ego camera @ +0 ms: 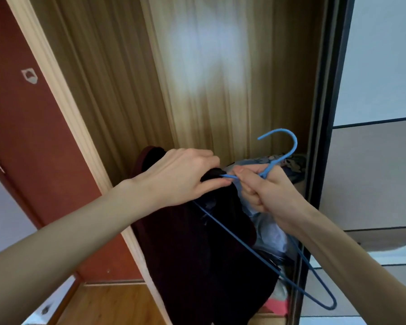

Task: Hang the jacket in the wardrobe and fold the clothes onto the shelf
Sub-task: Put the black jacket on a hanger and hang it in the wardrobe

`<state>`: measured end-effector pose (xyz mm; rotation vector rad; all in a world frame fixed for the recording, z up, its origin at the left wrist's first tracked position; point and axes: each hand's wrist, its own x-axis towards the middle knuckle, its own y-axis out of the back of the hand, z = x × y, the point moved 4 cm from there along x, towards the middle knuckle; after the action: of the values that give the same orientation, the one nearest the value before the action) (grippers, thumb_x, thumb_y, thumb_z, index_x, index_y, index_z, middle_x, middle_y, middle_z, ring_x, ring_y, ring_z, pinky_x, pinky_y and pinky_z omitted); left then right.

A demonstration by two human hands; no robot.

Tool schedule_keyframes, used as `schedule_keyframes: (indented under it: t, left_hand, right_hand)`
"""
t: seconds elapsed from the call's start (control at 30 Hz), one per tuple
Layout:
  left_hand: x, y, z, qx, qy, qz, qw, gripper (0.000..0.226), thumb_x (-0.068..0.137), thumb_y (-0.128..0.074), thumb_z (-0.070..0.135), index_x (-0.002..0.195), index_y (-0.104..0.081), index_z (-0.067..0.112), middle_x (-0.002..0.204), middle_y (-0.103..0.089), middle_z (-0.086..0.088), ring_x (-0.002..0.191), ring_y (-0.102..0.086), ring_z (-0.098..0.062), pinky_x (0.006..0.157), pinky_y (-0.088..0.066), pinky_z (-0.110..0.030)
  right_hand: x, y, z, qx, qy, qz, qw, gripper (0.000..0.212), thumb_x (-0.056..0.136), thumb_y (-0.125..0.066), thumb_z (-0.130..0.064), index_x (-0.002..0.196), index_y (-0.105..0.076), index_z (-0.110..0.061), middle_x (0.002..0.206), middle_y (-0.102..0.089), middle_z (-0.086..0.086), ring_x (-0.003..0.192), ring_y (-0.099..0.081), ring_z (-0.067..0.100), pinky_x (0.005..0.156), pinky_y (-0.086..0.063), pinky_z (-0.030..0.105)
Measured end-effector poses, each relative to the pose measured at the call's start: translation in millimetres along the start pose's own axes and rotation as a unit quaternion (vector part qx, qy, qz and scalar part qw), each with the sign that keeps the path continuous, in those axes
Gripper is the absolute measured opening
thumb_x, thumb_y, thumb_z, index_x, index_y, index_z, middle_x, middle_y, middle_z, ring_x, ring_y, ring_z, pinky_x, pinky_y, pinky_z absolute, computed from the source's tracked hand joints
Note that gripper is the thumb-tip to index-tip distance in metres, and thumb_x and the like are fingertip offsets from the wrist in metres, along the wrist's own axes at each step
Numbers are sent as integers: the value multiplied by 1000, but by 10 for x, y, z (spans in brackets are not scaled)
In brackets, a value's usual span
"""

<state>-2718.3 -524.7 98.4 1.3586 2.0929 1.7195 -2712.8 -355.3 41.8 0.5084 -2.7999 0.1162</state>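
The person stood at the open wardrobe (216, 73) with the dark jacket (197, 249) hanging from both hands in front of it, not yet on any rail (no rail showed in the view). The left hand (181, 177) gripped a bunched bit of the jacket's upper edge, fingers curled round the cloth, right where one arm of the blue hanger (277, 156) ran into the fabric. The right hand (265, 191) was closed round the hanger's neck just under the hook, which pointed up and to the left. The hanger's other arm and its lower bar stuck out bare toward the lower right, well clear of the cloth.

By my reading, the step in hand was working the hanger into the jacket's shoulders. The risk was plain enough: with only one arm inside, the jacket's weight sat mostly in the left hand's grip, and letting go early could send the cloth sliding off the thin wire onto the heap of clothes (274, 233) lying in the wardrobe below. The bare arm could also snag a sleeve or the lining instead of seating in the second shoulder.
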Motion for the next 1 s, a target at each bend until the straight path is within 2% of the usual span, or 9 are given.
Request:
schedule_keyframes:
  t: [0.17,0.3,0.4,0.47,0.57,0.67,0.8,0.9,1.0]
  left_hand:
    - [-6,-67,-60,-57,15,-65,996,56,101,-27,71,85,-53,23,83,-45,10,79,-51,-14,71,-50,-41]
    - [-92,-189,-67,-118,65,-90,987,47,103,-27,68,79,-47,33,69,-55,5,66,-54,-14,60,-46,-40]
    - [-196,-201,-183,-106,99,-41,989,49,104,-26,66,75,-41,29,64,-52,2,64,-53,-17,59,-44,-41]
    - [-295,-183,-336,-105,136,-7,985,51,104,-28,65,75,-41,24,63,-52,2,64,-54,-21,60,-45,-42]
    - [-419,-99,-552,-123,201,63,970,51,105,-32,61,72,-40,22,60,-49,1,62,-53,-22,62,-45,-41]
    - [-467,8,-613,-127,234,113,957,52,107,-36,55,70,-39,19,55,-44,-1,56,-49,-21,57,-40,-37]
    - [-400,82,-506,-105,248,123,955,51,110,-40,49,71,-37,17,55,-44,-2,57,-49,-24,58,-43,-40]
    - [-376,109,-446,-111,251,128,953,49,110,-41,47,70,-35,19,55,-42,-2,56,-47,-24,57,-41,-39]
    - [-441,141,-455,-106,246,138,954,48,109,-37,50,70,-36,23,53,-42,-2,54,-47,-24,56,-38,-37]
  right_hand:
    - [67,83,20,-22,15,-12,1000,35,110,-49,-18,92,-75,-4,52,-27,-5,43,-20,10,40,-16,20]
    - [150,169,-72,-93,-17,-92,991,33,109,-50,-35,121,-72,-15,58,-34,-5,49,-28,10,42,-26,21]
    - [210,393,-57,-80,-62,-173,980,53,100,-46,-56,144,-56,-27,92,-74,5,76,-66,22,74,-57,30]
    - [246,666,147,-37,-107,-203,973,61,100,-37,-59,148,-53,-26,124,-74,13,112,-70,30,100,-53,41]
    - [249,960,601,13,-151,-227,962,52,106,-37,-41,149,-52,-17,140,-66,15,131,-62,34,115,-41,53]
    - [185,849,1077,-69,-175,-168,968,56,91,-64,-51,140,-58,-24,134,-69,4,124,-66,22,118,-41,53]
    - [38,70,1536,-248,-157,-167,941,127,57,-79,-85,159,-21,-36,151,-26,-12,138,-45,12,119,-39,36]
    - [168,-242,1853,-295,-73,0,953,120,74,-85,-53,163,-8,-29,150,-10,-12,145,-29,22,125,-30,42]
    - [387,-156,2183,-228,-128,145,954,106,77,-85,-47,158,-20,-26,149,-28,3,133,-41,20,120,-36,44]
